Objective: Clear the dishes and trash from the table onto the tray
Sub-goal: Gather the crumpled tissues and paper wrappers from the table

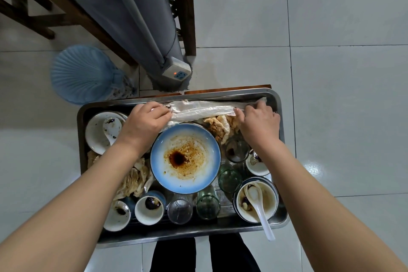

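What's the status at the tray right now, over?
Left hand and right hand grip the plastic sheet at its ends. Sheet along far edge of tray. Blue plate crowds close beneath.

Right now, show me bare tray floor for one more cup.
Bare strip between the near tray rim and the row of cups and glasses. Gap in the far-left corner behind the white bowl. Crowded around the blue plate; left hand and right hand hold the plastic sheet along the far rim.

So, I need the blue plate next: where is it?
Head view: the blue plate sits in the middle of the tray, with a green glass right of it.
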Demonstrator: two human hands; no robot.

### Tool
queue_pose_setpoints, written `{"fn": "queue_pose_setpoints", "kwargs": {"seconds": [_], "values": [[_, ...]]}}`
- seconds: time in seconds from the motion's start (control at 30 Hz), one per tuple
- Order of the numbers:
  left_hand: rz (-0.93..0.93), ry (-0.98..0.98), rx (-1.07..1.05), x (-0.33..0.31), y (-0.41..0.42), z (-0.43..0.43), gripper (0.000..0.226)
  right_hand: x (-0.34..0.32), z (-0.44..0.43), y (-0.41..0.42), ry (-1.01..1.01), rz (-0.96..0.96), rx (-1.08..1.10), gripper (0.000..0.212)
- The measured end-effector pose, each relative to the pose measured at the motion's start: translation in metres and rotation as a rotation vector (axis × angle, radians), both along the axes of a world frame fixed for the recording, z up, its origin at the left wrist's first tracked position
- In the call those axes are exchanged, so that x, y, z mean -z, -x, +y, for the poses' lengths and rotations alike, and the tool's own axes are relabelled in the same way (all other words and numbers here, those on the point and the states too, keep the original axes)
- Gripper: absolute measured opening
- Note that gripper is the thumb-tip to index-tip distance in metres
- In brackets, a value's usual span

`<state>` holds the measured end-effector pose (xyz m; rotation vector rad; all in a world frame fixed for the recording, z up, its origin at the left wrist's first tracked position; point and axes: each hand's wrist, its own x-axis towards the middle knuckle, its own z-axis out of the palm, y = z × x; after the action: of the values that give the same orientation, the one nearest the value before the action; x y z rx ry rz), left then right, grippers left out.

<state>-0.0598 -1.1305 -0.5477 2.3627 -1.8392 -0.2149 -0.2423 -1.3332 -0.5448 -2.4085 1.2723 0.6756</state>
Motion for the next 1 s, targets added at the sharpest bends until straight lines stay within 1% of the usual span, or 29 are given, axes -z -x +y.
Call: {"fn": "queue_pose_setpoints", "kwargs": {"seconds": [0.13,0.23,0.3,0.4,0.5,0.73,0.87,1.0], "values": [[-0.018,-0.025,-0.011,0.002,0.001,-0.003,0.059,0.0,-0.001,0.006,0.024,-0.099,0.036,0.049],[-0.024,-0.018,-0.048,0.001,0.003,-0.002,0.052,-0.002,-0.001,0.009,0.094,-0.216,0.094,0.042],[-0.023,0.002,-0.109,-0.001,0.006,-0.002,0.047,-0.004,-0.001,0.008,0.133,-0.246,0.1,0.039],[-0.008,0.047,-0.188,-0.005,0.01,-0.004,0.042,-0.006,-0.002,0.007,0.179,-0.248,0.091,0.04],[-0.007,0.082,-0.186,-0.009,0.013,-0.007,0.041,-0.005,-0.004,0.005,0.173,-0.223,0.07,0.044],[-0.024,0.023,-0.175,-0.008,0.014,-0.006,0.041,-0.008,0.0,0.009,0.189,-0.137,0.02,0.047],[-0.023,-0.018,-0.19,-0.008,0.013,-0.005,0.043,-0.003,-0.001,0.015,0.116,-0.138,0.029,0.051],[-0.008,0.01,-0.202,-0.008,0.011,-0.005,0.037,0.001,-0.002,0.014,0.031,-0.201,0.023,0.048]]}}
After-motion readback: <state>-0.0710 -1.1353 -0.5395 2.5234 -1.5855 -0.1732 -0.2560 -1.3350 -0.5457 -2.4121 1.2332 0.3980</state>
